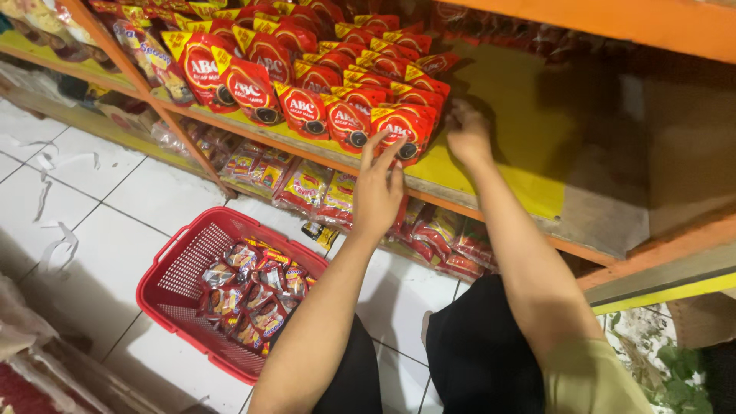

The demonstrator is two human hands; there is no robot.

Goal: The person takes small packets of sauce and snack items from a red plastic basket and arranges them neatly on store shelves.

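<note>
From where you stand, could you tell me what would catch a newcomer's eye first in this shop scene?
The rows of glossy red sauce pouches packed on the yellow shelf board stand out first, with the left hand touching the front pouch and the right hand at the row's end. Below on the white tiled floor, a red plastic mesh basket holds more small sachets.

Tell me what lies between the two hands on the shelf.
In the head view, the front red sauce pouch stands between the left hand and right hand, with a bare strip of yellow shelf below it.
</note>
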